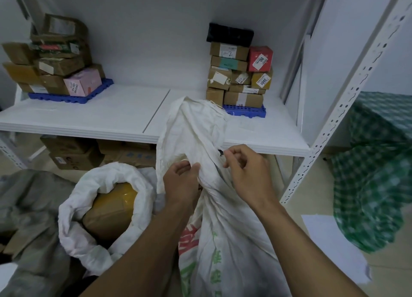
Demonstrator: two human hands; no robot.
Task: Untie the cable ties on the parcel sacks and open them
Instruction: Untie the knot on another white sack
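A white woven parcel sack with red and green print stands in front of me, its neck bunched and its loose top rising against the shelf. My left hand grips the bunched neck from the left. My right hand is at the neck's right side, fingers curled, pinching at a small black cable tie that pokes out of the cloth. A second white sack to the left is open, its rim rolled down around a brown taped parcel.
A white shelf board runs behind the sacks, with stacks of cardboard boxes on blue pallets at left and right. More boxes sit under the shelf. A perforated white upright stands right, beside a green checked bag. Grey sacks lie left.
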